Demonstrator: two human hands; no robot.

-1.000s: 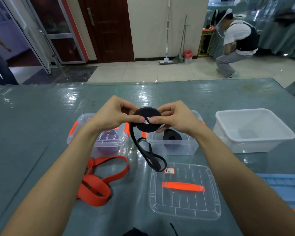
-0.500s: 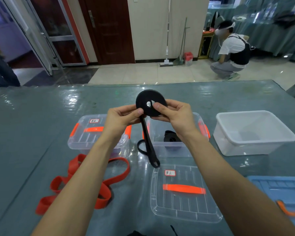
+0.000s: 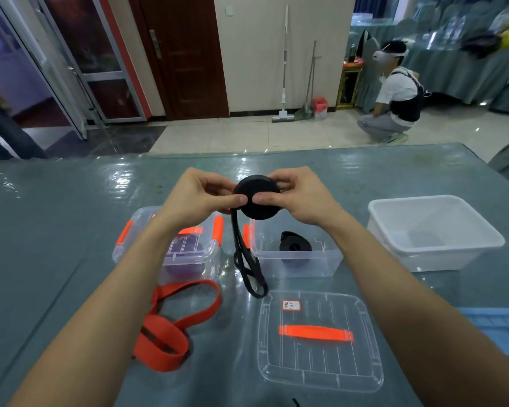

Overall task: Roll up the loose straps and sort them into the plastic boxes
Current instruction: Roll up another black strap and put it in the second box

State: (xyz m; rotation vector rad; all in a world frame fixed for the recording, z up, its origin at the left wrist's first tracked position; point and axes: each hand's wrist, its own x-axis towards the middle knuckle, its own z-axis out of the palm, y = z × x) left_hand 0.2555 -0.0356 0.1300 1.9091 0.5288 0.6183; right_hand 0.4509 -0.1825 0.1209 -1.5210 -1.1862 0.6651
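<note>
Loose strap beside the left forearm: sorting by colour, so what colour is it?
The loose strap is orange-red; head view shows it best.

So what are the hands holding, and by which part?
The left hand and right hand pinch the black strap by its rolled coil; the tail hangs loose.

On your table (image 3: 71, 218), a row: lidded box (image 3: 194, 255) left, open box (image 3: 306, 267) holding a rolled strap (image 3: 294, 245) centre, tub (image 3: 441, 255) right. Toward the near edge, loose strap (image 3: 165, 342) left, detached lid (image 3: 318, 365) right.
</note>
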